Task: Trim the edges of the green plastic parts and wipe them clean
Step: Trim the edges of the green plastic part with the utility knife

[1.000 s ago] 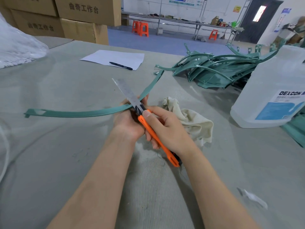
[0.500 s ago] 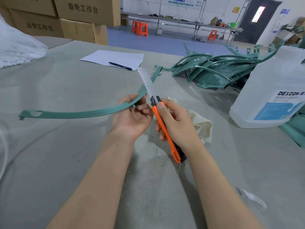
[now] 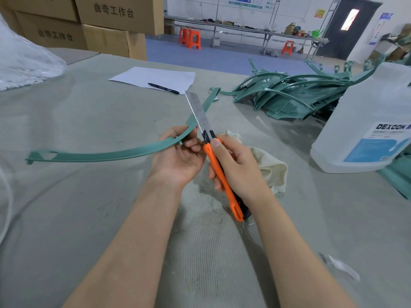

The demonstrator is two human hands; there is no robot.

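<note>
A grey cloth-covered worktable point(image 3: 66, 207) fills the lower frame. At upper left, brown cardboard boxes point(image 3: 115, 12) printed with dark Chinese characters are stacked at its far edge. Beyond the table lies a blue floor point(image 3: 222, 56). Along the white back wall point(image 3: 278, 16), at top centre, runs a long metal bench point(image 3: 244, 30) cluttered with small items. Two orange stools point(image 3: 190, 38) stand close together by its left part, and a third stool point(image 3: 288, 47) stands further right. At upper right is a dark door point(image 3: 335, 41) with a bright narrow pane, and a yellow sign point(image 3: 318, 13) hangs just left of it. The light is even.
</note>
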